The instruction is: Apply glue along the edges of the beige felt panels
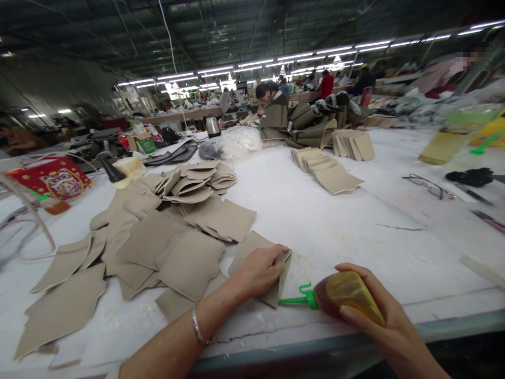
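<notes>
My right hand (379,300) is wrapped round a squeeze bottle (339,295) of amber liquid, tilted on its side. Its thin green nozzle (294,301) points left, with the tip at the near corner of a taupe leather-like piece (250,245). On that piece lies my left hand (262,271), fingers closed at its right edge, where the edge is lifted and shows a paler underside. Some of the piece is hidden under the hand. A loose heap of similar cut pieces (191,258) spreads to the left of my hands.
Stacked pieces (331,171) lie farther back, near rolled dark material (307,123). Eyeglasses (428,184), a black glove (469,177) and pliers (489,220) are on the right. A red box (51,179) stands at left; the table's front edge (453,323) runs close by.
</notes>
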The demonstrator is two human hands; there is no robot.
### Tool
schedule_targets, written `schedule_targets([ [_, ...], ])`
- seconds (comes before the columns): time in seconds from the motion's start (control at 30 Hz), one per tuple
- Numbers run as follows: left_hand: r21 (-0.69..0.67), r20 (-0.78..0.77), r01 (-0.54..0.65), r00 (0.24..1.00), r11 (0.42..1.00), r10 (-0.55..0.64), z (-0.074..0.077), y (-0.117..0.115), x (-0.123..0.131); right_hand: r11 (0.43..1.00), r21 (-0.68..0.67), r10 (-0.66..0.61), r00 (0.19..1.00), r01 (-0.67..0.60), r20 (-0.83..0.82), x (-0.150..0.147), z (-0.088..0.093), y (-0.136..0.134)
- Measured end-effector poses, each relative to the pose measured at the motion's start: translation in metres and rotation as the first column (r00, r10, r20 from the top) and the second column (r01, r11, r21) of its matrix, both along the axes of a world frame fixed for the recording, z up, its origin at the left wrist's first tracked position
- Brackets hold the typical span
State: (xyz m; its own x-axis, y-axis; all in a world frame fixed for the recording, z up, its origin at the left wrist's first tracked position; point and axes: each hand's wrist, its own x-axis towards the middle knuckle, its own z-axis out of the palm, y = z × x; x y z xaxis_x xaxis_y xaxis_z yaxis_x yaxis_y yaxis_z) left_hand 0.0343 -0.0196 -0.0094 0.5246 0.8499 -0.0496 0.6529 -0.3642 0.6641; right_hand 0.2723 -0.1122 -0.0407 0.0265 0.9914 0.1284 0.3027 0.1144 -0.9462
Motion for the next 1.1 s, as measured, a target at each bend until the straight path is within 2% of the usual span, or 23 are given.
schedule_targets([
  [0.17,-0.004,-0.002,-0.009,1.000,1.000,0.009,0.001,0.001,0.000,0.994,0.040,-0.107,0.994,0.106,0.021,-0.002,0.002,0.000],
  [0.37,-0.002,-0.006,-0.014,1.000,1.000,0.014,0.002,-0.001,0.001,0.998,-0.060,-0.004,0.999,0.002,-0.039,-0.003,-0.002,-0.011],
  [0.67,0.006,0.006,-0.020,1.000,1.000,0.020,0.000,0.000,0.001,0.986,0.043,-0.163,0.986,0.162,0.028,0.001,-0.001,-0.004],
  [0.77,0.008,0.016,-0.019,1.000,1.000,0.019,0.000,-0.001,0.001,0.993,0.009,-0.116,0.993,0.116,0.000,-0.002,-0.002,-0.008],
  [0.9,-0.003,0.017,-0.022,1.000,1.000,0.022,0.000,-0.001,0.000,0.993,-0.098,-0.078,0.987,0.065,-0.141,-0.004,-0.005,-0.011],
  [1.0,-0.006,0.023,-0.025,0.999,1.000,0.025,-0.001,-0.001,0.001,0.969,-0.226,-0.186,0.903,0.102,-0.388,-0.003,0.001,-0.006],
  [1.03,-0.007,0.028,-0.027,0.999,1.000,0.027,-0.001,-0.001,0.001,0.953,-0.277,-0.249,0.837,0.122,-0.487,-0.002,0.005,-0.004],
  [1.1,-0.028,0.039,-0.030,0.999,0.999,0.031,0.000,-0.001,0.001,0.904,-0.387,-0.406,0.652,0.183,-0.640,0.003,0.015,0.003],
])
